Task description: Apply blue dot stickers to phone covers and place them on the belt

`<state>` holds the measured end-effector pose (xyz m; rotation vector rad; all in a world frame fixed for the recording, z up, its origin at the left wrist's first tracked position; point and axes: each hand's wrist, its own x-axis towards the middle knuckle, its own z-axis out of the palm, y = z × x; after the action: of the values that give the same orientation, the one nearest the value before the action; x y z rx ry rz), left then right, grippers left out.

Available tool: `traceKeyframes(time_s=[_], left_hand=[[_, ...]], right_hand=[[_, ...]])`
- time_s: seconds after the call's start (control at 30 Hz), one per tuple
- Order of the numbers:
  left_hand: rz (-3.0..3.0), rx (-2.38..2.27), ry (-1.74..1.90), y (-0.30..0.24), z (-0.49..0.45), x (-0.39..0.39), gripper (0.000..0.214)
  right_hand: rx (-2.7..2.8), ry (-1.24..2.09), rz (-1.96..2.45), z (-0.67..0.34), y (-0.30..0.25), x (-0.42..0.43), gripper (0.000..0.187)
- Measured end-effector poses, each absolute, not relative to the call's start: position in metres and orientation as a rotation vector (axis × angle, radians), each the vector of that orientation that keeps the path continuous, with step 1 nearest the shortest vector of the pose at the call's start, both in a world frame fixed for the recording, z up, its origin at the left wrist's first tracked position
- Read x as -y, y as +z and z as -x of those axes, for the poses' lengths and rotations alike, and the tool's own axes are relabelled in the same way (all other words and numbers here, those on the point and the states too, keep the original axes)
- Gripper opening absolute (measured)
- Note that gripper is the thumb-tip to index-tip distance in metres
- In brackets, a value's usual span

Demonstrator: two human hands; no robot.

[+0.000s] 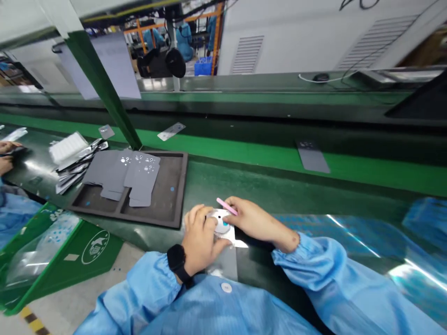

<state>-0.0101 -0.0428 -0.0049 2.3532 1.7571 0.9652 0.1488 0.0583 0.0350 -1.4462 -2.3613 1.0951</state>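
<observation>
In front of my body lies a thin grey panel (pixel 227 261), its shiny upper end showing holes and a small blue spot. My left hand (pixel 199 235), with a black watch on the wrist, grips the upper end, fingers curled over its left side and thumb across it. A slim pink stick (pixel 226 206) is pinched in my right hand (pixel 246 217), which works at the panel's upper right corner. The fingertips partly cover the panel's end, so its details there are hidden.
Left of my hands, a dark divided tray (pixel 181 186) carries several stacked grey panels (pixel 113 170). Beyond it lie a pile of strips (pixel 75 160) and another person's hand (pixel 6 156). A green bin (pixel 101 253) stands lower left; a loose panel (pixel 312 156) rests on the green belt. Clear film (pixel 349 237) spreads at right.
</observation>
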Motion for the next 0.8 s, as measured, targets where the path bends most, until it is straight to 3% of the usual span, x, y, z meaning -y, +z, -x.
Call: traceKeyframes(time_s=[0.13, 0.2, 0.3, 0.37, 0.47, 0.7, 0.8], left_hand=[[-2.324, -2.121, 1.150, 0.035, 0.064, 0.025, 0.011], [-2.185, -2.451, 0.949, 0.057, 0.102, 0.004, 0.018], [-1.791, -2.745, 0.372, 0.075, 0.144, -0.028, 0.034], [-1.628, -2.731, 0.065, 0.076, 0.157, -0.041, 0.044], [-1.565, -2.699, -0.119, 0.068, 0.158, -0.048, 0.049], [-1.727, -2.694, -0.248, 0.076, 0.138, -0.045, 0.038], [-1.759, -2.816, -0.044, 0.100, 0.137, -0.033, 0.044]], right_hand=[[2.058, 0.847, 1.537, -0.150, 0.067, -0.139, 0.010], [1.886, 0.630, 1.658, -0.154, 0.082, -0.177, 0.016], [1.790, 0.476, 1.686, -0.161, 0.090, -0.195, 0.026], [1.821, 0.488, 1.657, -0.166, 0.086, -0.179, 0.025], [1.899, 0.524, 1.578, -0.175, 0.078, -0.136, 0.020], [1.799, 0.800, 1.569, -0.204, 0.076, -0.069, 0.020], [1.633, 1.057, 1.433, -0.213, 0.069, -0.052, 0.023]])
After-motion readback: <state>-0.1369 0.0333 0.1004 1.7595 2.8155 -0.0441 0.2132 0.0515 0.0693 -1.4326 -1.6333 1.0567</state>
